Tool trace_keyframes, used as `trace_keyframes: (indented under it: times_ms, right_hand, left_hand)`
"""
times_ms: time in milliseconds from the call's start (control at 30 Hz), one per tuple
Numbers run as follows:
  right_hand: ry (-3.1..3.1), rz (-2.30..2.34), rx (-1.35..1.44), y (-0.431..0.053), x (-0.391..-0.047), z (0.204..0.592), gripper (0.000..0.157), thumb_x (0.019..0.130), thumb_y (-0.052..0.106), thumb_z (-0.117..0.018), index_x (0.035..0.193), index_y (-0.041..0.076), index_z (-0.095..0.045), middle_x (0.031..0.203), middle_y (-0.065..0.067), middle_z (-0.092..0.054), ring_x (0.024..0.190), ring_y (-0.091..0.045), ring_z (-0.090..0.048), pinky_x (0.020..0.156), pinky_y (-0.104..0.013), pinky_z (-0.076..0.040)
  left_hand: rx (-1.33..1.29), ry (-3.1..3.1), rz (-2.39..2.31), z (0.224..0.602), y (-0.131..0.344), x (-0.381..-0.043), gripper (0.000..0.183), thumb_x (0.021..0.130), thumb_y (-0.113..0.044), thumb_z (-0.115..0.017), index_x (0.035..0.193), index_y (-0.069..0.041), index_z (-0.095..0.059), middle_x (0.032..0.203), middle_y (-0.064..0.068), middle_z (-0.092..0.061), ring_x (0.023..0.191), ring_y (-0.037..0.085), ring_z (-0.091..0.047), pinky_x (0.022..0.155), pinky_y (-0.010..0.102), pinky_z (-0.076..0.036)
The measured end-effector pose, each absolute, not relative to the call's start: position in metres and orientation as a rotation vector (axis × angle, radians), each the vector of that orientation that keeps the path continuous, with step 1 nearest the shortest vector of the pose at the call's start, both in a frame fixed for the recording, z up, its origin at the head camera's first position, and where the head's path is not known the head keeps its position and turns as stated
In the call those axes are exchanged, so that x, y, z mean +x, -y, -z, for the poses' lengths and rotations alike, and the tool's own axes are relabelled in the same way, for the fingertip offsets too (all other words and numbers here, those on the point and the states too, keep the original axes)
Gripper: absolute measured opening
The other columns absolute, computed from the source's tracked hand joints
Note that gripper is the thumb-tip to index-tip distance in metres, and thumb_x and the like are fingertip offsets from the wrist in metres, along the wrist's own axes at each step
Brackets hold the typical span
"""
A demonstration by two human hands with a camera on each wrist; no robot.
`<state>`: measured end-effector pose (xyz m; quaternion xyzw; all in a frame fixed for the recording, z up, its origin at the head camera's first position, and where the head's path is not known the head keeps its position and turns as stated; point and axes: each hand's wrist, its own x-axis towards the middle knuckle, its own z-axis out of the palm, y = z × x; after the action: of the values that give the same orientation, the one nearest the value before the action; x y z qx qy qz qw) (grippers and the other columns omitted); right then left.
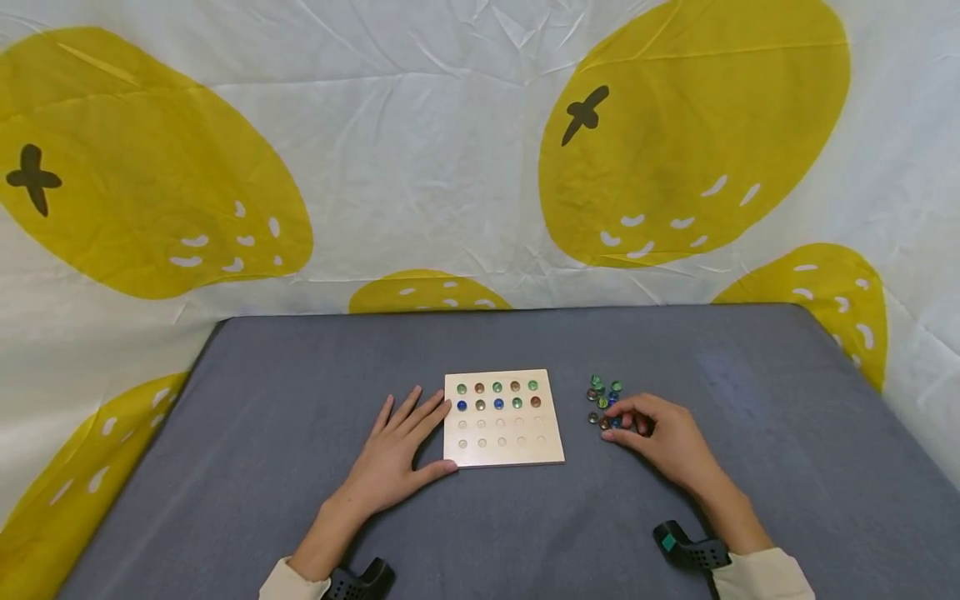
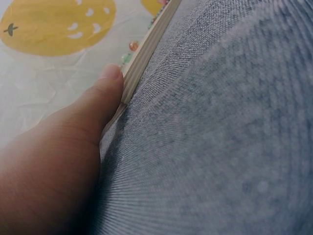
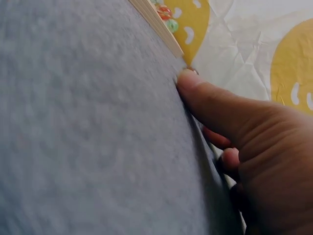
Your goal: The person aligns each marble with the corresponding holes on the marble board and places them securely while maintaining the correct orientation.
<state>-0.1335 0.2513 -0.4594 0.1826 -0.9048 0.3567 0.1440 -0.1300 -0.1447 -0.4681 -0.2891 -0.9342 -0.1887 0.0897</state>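
A light wooden board point(image 1: 504, 454) with rows of round hollows lies on the cloth, its two far rows filled with green, brown and blue glass marbles. My left hand point(image 1: 393, 458) lies spread at the board's left side, with thumb and fingertips on its edge; the left wrist view shows the thumb point(image 2: 111, 73) against that edge. Right of the board, my right hand point(image 1: 663, 437) reaches over loose marbles point(image 1: 602, 402). Its thumb and index finger stand apart around a brown marble point(image 1: 604, 423) and a blue marble point(image 1: 617, 422). The right thumb point(image 3: 190, 81) is down at the cloth.
A grey cloth point(image 1: 337, 350) covers the table. Behind it hangs a white sheet point(image 1: 420, 183) with large yellow fruit shapes. Black wrist cameras, the left one point(image 1: 363, 579) and the right one point(image 1: 690, 550), sit near the sleeves.
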Motion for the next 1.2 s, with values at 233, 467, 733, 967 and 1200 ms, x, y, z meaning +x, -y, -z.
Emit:
trace_keyframes:
  times_ms: [233,467,733,967,1200]
  right_hand:
    - [2.651,-1.016,0.554,-0.256,-0.131,0.454,0.022,0.074,0.016,-0.084,0.092,0.021,-0.073,0.074,0.014,-0.053,0.061,-0.004,-0.045,0.054,-0.019,-0.037]
    - [2.640,-1.006,0.560,-0.256,-0.130,0.454,0.018,0.075,0.015,-0.083,0.090,0.020,-0.074,0.072,0.015,-0.052,0.060,-0.004,-0.046,0.051,-0.019,-0.037]
    - [2.604,-1.023,0.481,-0.254,-0.130,0.445,0.016,0.075,0.012,-0.082,0.088,0.017,-0.074,0.069,0.013,-0.053,0.057,-0.005,-0.044,0.050,-0.018,-0.035]
    - [2.576,-1.045,0.422,-0.247,-0.129,0.435,0.016,0.077,0.010,-0.080,0.091,0.013,-0.073,0.071,0.010,-0.055,0.057,-0.007,-0.046,0.049,-0.017,-0.038]
    - [2.552,-1.145,0.375,-0.234,-0.126,0.431,0.016,0.079,0.010,-0.079,0.094,0.012,-0.073,0.074,0.007,-0.057,0.060,-0.009,-0.049,0.051,-0.017,-0.040]
  left_hand:
    - [-0.852,2.798,0.569,0.467,0.144,-0.129,0.080,0.086,-0.064,-0.055,0.151,-0.022,-0.034,0.154,-0.001,-0.031,0.143,0.028,-0.018,0.113,0.057,-0.008]
    - [-0.865,2.767,0.567,0.470,0.145,-0.129,0.080,0.086,-0.065,-0.055,0.150,-0.020,-0.037,0.152,0.002,-0.034,0.142,0.032,-0.022,0.111,0.059,-0.010]
    - [-0.859,2.788,0.566,0.467,0.145,-0.130,0.081,0.085,-0.063,-0.058,0.151,-0.022,-0.034,0.153,-0.001,-0.032,0.143,0.028,-0.018,0.113,0.057,-0.007]
    - [-0.857,2.793,0.567,0.464,0.144,-0.130,0.081,0.085,-0.063,-0.057,0.151,-0.022,-0.034,0.154,-0.002,-0.031,0.143,0.029,-0.018,0.112,0.057,-0.007]
    - [-0.858,2.794,0.564,0.465,0.144,-0.130,0.081,0.085,-0.064,-0.057,0.151,-0.021,-0.034,0.154,-0.001,-0.031,0.143,0.029,-0.018,0.112,0.058,-0.008]
